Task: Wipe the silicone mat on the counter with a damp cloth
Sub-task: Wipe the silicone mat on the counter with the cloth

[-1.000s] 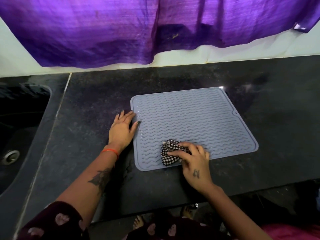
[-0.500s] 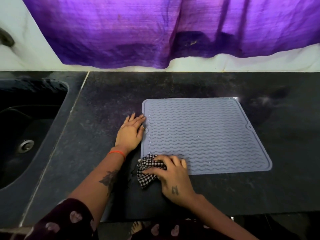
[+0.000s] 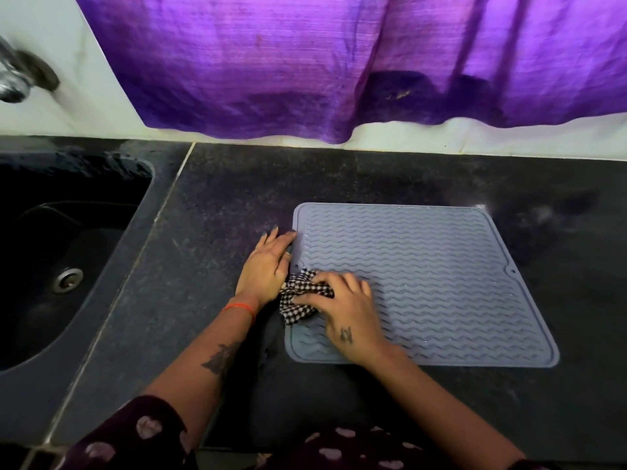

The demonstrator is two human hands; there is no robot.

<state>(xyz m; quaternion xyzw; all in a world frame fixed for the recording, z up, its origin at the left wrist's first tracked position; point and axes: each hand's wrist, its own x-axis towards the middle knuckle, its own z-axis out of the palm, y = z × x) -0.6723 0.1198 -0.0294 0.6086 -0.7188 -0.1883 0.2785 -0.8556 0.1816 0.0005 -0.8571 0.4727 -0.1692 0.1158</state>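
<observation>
**Cloth reaches the mat's left edge**

Dark speckled stone counter (image 3: 390, 178) runs below a white wall hung with purple fabric (image 3: 339, 62). A black sink (image 3: 68, 259) is set into its left end, with a metal tap (image 3: 13, 79) above it.

A grey silicone mat (image 3: 441, 283) with wavy ridges lies flat on the right half of the counter, nearer its front edge than the wall.

The left hand (image 3: 266, 269) lies flat and open on the counter, fingers straight, fingertips pressing the mat's left edge to steady it.

The right hand (image 3: 346, 310) has its fingers curled over a bunched black-and-white checked cloth (image 3: 300, 296) and presses it onto the mat at the left edge, about halfway along. The cloth spills slightly past the edge and touches the left hand.

A second ago the cloth sat further right, near the mat's front edge. Since then it has swept left to the front-left corner, then up along the left edge.

This suggests the front strip and that corner are wiped. The middle, back and right side likely remain, so the task looks under way, not finished.
</observation>
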